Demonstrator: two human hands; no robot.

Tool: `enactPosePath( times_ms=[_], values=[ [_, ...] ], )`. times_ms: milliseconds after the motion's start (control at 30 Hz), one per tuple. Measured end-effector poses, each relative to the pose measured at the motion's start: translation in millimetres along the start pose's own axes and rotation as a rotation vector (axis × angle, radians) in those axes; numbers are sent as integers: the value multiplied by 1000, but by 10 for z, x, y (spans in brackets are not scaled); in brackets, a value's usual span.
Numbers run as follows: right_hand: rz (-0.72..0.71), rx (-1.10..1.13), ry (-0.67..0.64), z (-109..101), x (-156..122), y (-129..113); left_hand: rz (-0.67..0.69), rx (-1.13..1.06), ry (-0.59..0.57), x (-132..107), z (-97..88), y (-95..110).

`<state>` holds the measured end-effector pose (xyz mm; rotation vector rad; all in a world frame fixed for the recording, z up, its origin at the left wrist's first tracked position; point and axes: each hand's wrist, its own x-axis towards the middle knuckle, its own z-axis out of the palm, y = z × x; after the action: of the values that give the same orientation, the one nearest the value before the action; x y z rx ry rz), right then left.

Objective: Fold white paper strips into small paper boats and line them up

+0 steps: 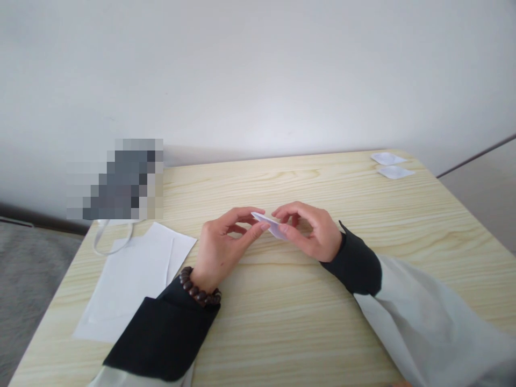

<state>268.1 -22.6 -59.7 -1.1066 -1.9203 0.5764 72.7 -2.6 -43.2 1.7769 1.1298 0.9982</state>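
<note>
A small folded piece of white paper (276, 230) is held just above the table, tilted, between my two hands. My left hand (226, 242) pinches its left end between thumb and fingers. From the other side, my right hand (308, 231) grips the lower right part, with the thumb on the near face and the fingers behind. Parts of the paper and some fingertips are hidden. Under and beside my left forearm lie white paper sheets (129, 274), overlapping each other.
Two folded white paper pieces, one (387, 158) behind the other (395, 172), lie at the back right corner of the wooden table (258, 333). A pixelated dark object (123, 185) stands at the back left, with a white cable (108, 250) beside it. A white wall rises behind.
</note>
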Motion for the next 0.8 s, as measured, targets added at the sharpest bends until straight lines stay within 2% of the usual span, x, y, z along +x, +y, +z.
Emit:
enactPosePath(
  times_ms=[100,167,267,400,500,667,800],
  values=[
    [-155,-184,113,39,-5,-5,60,66,17,-13,12,12],
    [-203,-272,141,66,-7,-5,107,115,17,-30,24,21],
    [-190,-332,123,95,-8,-1,165,186,18,-53,38,34],
    [-99,-339,147,113,-11,-3,200,216,-11,-60,44,33],
    [-62,-315,178,121,-15,-25,177,239,-49,-52,52,17],
    [-103,-295,191,140,-23,-64,126,322,-136,-46,70,25],
    [-102,-289,181,157,-31,-70,89,334,-136,-48,81,50]
  ],
)
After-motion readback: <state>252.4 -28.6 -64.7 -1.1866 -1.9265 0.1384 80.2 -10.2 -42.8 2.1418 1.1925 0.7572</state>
